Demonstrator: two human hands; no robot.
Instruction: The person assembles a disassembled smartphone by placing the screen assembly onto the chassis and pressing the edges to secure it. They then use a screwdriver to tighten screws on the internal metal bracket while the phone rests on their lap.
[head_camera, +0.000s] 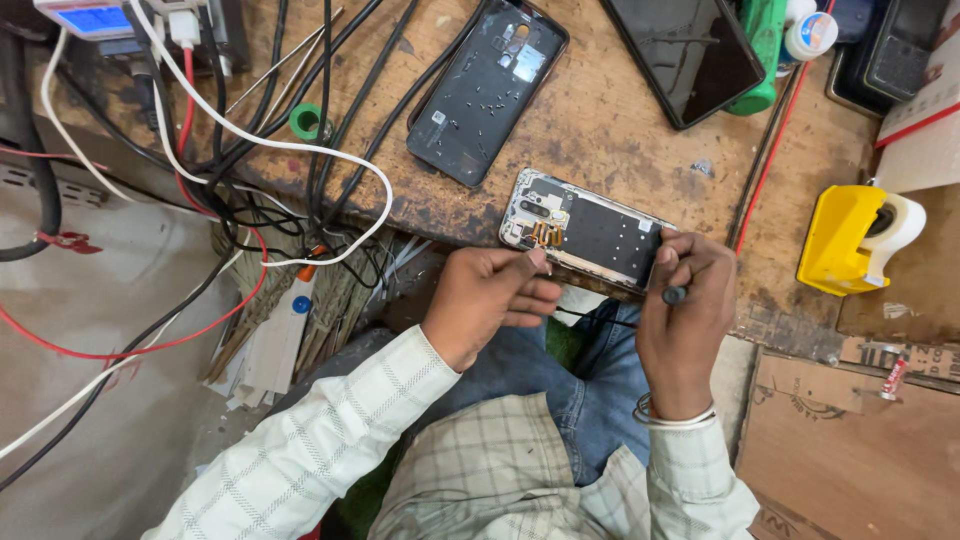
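Note:
An opened phone body (585, 230) with its back off lies at the near edge of the worn wooden workbench (600, 120), showing a dark plate and an orange flex part. My left hand (490, 300) pinches the phone's lower left edge with thumb and fingers. My right hand (685, 305) grips a thin dark tool (640, 305) near the phone's right end; the tool's shaft runs left between my hands. A black back cover (487, 90) lies further up the bench.
A dark screen panel (690, 50) and a green bottle (765, 50) sit at the top. A yellow tape dispenser (855, 238) stands right. Tangled black, white and red cables (260, 170) cover the left. Cardboard (850, 450) lies lower right.

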